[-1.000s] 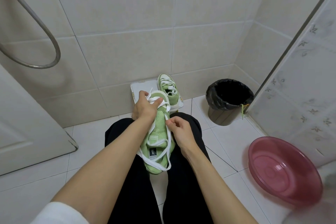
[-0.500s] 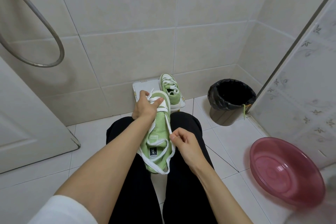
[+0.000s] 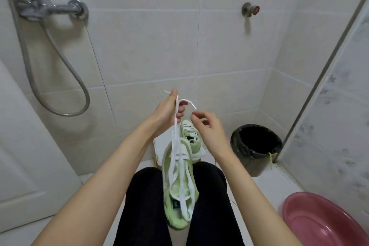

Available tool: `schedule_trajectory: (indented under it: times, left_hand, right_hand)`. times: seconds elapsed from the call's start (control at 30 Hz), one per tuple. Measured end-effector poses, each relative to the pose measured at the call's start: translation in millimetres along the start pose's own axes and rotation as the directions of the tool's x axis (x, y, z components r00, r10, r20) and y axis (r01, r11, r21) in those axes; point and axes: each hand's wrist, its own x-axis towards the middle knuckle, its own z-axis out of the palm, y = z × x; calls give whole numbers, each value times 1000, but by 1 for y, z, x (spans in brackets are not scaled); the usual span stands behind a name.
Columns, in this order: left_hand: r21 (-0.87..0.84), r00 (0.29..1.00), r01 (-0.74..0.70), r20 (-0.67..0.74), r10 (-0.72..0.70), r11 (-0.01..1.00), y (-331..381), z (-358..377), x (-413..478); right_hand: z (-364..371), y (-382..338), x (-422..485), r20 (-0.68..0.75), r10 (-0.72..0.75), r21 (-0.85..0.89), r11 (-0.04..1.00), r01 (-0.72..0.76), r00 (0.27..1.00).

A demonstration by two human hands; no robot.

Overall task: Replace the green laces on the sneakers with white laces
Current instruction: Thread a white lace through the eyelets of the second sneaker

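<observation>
At the upper left of the frame, a shower mixer (image 3: 50,7) is sitting on the tiled wall, and its hose (image 3: 60,86) is looping down below it. Just left of centre, the left hand (image 3: 165,112) is pinching both strands of the white lace (image 3: 175,132) and pulling them up taut. The lace is running down into the green sneaker (image 3: 177,195), which is lying between the person's knees at lower centre. Behind it, a second sneaker (image 3: 191,136) is resting on a white board (image 3: 159,144) against the wall. Just right of centre, the right hand (image 3: 207,126) is hovering with its fingers curled and its thumb and forefinger close together under the lace's loose tip. Whether it is touching the tip cannot be told. Further right, a black bin (image 3: 256,146) is standing on the floor with a green lace (image 3: 270,161) hanging over its rim. At the lower right, a pink basin (image 3: 319,219) is lying on the tiles.
</observation>
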Motion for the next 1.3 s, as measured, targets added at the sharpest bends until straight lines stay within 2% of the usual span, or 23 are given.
schedule_trajectory:
  times: [0.1, 0.2, 0.33, 0.43, 0.53, 0.67, 0.87, 0.93, 1.03, 1.2, 1.3]
  left_hand:
    - [-36, 989, -90, 111, 94, 995, 41, 5, -2]
    - [17, 973, -216, 91, 213, 976, 78, 15, -3]
    - [53, 931, -360, 92, 354, 932, 120, 25, -6]
    - [91, 904, -424, 99, 416, 901, 147, 25, -6]
    - [160, 876, -482, 117, 468, 861, 166, 23, -4]
    - [292, 813, -581, 174, 555, 759, 186, 21, -2]
    - [300, 748, -662, 207, 631, 687, 242, 24, -3]
    - [317, 746, -665, 244, 619, 676, 256, 26, -5]
    - [291, 741, -672, 274, 613, 681, 270, 29, -8]
    - [313, 714, -700, 296, 635, 642, 278, 25, -6]
    - [265, 706, -708, 277, 651, 655, 272, 21, -5]
  right_hand:
    - [-5, -43, 32, -11, -72, 61, 995, 73, 997]
    - [-6, -84, 54, -4, -212, 118, 970, 211, 977]
    - [-9, -118, 76, -151, -397, 46, 912, 408, 905]
    - [-16, -138, 89, -279, -423, 103, 880, 464, 862]
    - [-26, -156, 98, -273, -474, 129, 844, 520, 837]
    - [-37, -184, 115, -249, -464, 170, 843, 510, 850]
    - [-51, -246, 146, -239, -457, 230, 830, 507, 857]
    - [-56, -262, 152, -248, -483, 213, 819, 533, 840]
    - [-59, -281, 156, -186, -525, 201, 807, 556, 830]
    - [-51, -299, 159, -132, -528, 211, 812, 544, 839]
    - [-45, -288, 160, -110, -497, 202, 837, 509, 861]
